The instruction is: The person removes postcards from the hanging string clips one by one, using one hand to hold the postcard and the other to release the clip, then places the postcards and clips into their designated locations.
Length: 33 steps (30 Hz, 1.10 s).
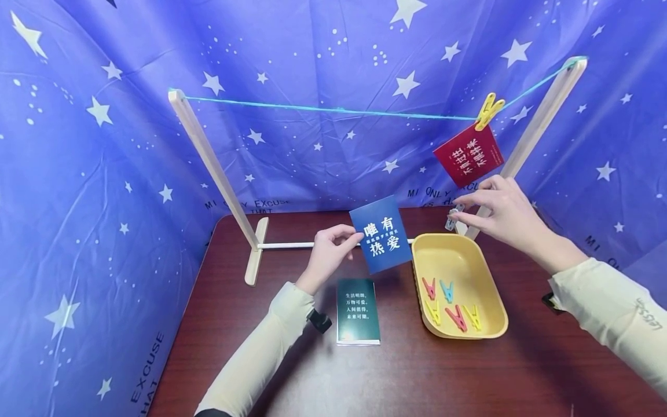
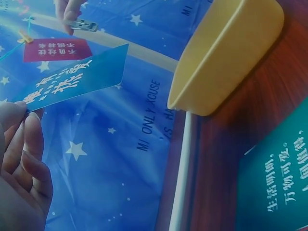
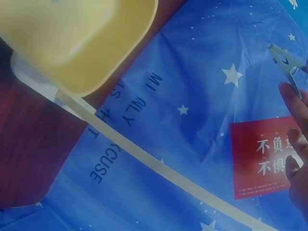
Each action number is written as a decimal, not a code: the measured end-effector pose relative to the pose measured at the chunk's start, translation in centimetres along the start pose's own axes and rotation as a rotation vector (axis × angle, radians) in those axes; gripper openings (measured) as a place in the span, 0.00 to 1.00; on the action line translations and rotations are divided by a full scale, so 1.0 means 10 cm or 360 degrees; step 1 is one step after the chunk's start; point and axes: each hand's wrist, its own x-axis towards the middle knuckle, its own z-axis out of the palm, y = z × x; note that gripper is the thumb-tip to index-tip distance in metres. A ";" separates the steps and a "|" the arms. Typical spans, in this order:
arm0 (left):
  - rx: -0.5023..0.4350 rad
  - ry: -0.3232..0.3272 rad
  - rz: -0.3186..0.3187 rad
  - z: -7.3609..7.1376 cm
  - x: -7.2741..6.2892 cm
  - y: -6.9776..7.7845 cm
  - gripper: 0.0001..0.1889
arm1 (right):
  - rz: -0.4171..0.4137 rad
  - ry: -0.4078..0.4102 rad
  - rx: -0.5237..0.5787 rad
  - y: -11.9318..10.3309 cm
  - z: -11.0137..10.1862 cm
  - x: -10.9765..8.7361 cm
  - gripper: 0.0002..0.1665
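Observation:
My left hand (image 1: pixel 329 252) pinches a dark blue card (image 1: pixel 387 214) with white characters by its left edge, holding it above the table and below the line. My right hand (image 1: pixel 513 217) pinches a greyish clothespin (image 1: pixel 452 219) between thumb and fingers, above the far end of the yellow tray (image 1: pixel 453 249). In the right wrist view the clothespin (image 3: pixel 287 66) shows at the fingertips. A red card (image 1: pixel 465 159) hangs tilted from the cord (image 1: pixel 292 106), held by a yellow clothespin (image 1: pixel 488 111) near the right post.
Two wooden posts (image 1: pixel 213 168) carry the cord, with a white bar (image 1: pixel 286 245) joining them low down. Several pink, yellow and blue clothespins (image 1: pixel 456 318) lie in the tray. A dark green card stack (image 1: pixel 358 330) lies left of it. A starry blue curtain (image 1: pixel 323 52) surrounds the table.

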 end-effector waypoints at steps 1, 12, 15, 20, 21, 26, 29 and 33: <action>0.0003 -0.0001 -0.0008 -0.01 -0.01 -0.01 0.08 | 0.0010 -0.0004 -0.0002 0.00 0.01 -0.01 0.20; -0.0004 0.0004 -0.0090 -0.09 -0.15 -0.17 0.07 | 0.0038 -0.0081 0.0022 0.01 0.15 -0.09 0.17; -0.0029 0.0017 -0.0095 -0.10 -0.18 -0.21 0.07 | 0.0057 -0.0109 0.0024 0.00 0.18 -0.11 0.17; -0.0050 0.0011 -0.0102 -0.08 -0.20 -0.24 0.07 | 0.0108 -0.0153 0.0025 -0.01 0.23 -0.16 0.16; -0.0050 0.0010 -0.0102 -0.08 -0.20 -0.24 0.07 | 0.0114 -0.0158 0.0024 -0.01 0.24 -0.17 0.16; -0.0052 -0.0001 -0.0118 -0.04 -0.22 -0.25 0.07 | 0.0149 -0.0181 0.0019 -0.02 0.29 -0.22 0.15; -0.0068 -0.0015 -0.0141 -0.02 -0.24 -0.25 0.08 | 0.0180 -0.0207 0.0006 0.00 0.32 -0.25 0.15; -0.0087 -0.0028 -0.0156 -0.01 -0.26 -0.27 0.07 | 0.0179 -0.0220 0.0004 0.01 0.35 -0.29 0.14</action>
